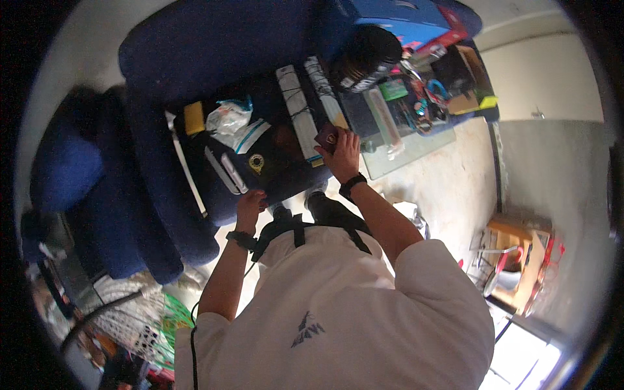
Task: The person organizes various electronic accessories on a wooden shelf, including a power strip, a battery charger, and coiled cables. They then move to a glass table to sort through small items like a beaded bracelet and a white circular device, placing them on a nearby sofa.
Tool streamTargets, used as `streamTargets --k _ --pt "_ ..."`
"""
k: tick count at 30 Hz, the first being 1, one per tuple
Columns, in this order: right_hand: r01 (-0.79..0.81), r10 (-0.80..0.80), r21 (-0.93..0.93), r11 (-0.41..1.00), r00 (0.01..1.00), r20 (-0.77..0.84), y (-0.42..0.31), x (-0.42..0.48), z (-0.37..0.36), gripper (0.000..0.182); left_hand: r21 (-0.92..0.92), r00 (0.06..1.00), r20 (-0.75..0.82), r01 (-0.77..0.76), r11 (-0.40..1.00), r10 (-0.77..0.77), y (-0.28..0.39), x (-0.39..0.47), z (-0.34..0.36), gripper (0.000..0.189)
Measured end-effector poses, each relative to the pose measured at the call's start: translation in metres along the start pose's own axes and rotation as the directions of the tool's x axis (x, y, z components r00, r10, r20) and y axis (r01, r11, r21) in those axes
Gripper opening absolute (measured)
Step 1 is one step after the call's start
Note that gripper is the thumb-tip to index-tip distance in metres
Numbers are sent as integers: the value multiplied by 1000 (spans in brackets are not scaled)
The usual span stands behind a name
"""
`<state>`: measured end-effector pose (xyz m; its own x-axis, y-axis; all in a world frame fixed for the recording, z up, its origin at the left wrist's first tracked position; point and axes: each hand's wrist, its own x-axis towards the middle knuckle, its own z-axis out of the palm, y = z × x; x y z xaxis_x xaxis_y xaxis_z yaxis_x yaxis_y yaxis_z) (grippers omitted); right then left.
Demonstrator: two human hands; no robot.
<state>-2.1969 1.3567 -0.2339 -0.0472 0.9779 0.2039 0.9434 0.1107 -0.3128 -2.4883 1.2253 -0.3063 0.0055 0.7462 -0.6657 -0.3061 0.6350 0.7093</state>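
My right hand [345,153] grips a small dark maroon booklet [326,138] with an emblem on its cover, over the front end of a long white box [297,112] on the blue sofa [214,46]. A second long narrow box [324,87] lies beside it. My left hand [251,207] hangs at the sofa's front edge with its fingers curled; whether it holds anything cannot be told. Near it are two slim white items [234,174], a yellow round tape-like item [256,164] and a crumpled clear plastic bag [229,118]. A yellow block [194,118] lies farther back.
To the right, a glass panel [409,153] carries a green pack [394,89], a blue ring-shaped item [437,90] and small tools. A black rounded container [368,53] and a blue box [404,17] stand behind. White and green netted baskets [173,317] are at lower left, a wooden shelf [516,263] at right.
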Motion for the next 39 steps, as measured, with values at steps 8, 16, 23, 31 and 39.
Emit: streamTargets --k 8,16,23,31,39 --pt "-364 355 -202 909 931 -78 50 -25 -51 77 128 986 169 -25 991 3 27 20 46 16" --pt "-585 581 -187 789 810 -85 60 -24 -18 81 199 977 213 -30 979 -13 60 4 93 13" --pt "-512 501 -92 854 857 -123 82 -33 -22 73 291 963 268 -84 953 3 52 13 147 13" --pt "-379 490 364 851 822 -290 189 -99 -74 43 679 799 340 -574 458 497 11 43 262 45" --pt "-556 602 446 701 797 46 386 -132 -15 22 748 856 193 -445 493 480 -18 44 371 90"
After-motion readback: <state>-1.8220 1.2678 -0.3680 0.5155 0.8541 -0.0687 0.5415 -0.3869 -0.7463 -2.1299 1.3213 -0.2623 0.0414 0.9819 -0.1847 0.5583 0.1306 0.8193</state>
